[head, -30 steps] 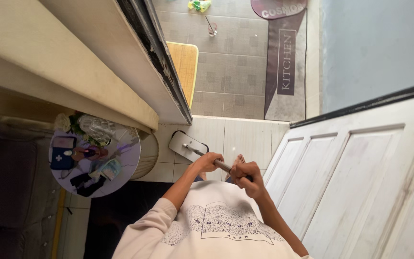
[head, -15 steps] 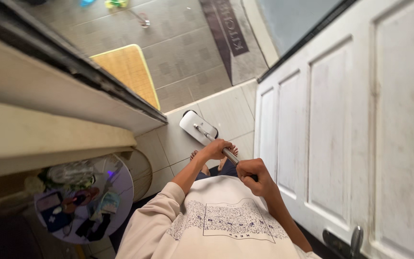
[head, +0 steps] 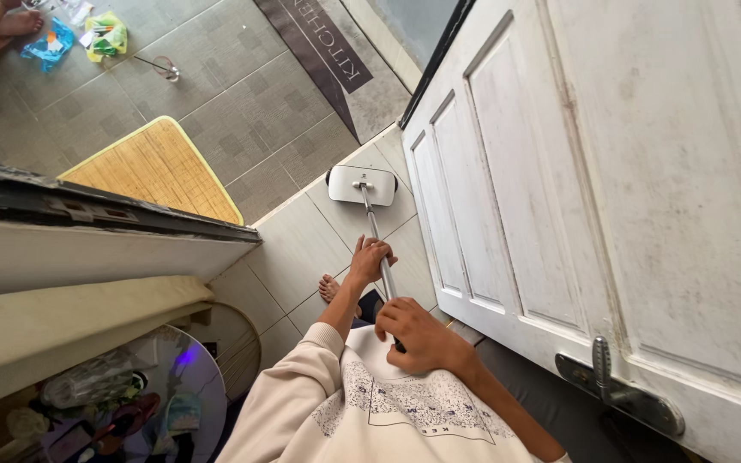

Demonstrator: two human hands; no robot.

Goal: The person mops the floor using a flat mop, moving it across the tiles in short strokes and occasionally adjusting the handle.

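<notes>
Both hands clamp the metal mop handle (head: 377, 249), left hand (head: 369, 260) lower and fingers curled around it, right hand (head: 418, 336) wrapping the top end, the shaft running straight ahead to the white mop head (head: 362, 184) on the tiled floor (head: 293, 249) beside the white door (head: 559, 171).

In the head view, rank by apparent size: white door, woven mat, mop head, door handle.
1. white door, though nearest the camera
2. woven mat
3. door handle and mop head look alike; the handle is far nearer, so unranked
</notes>
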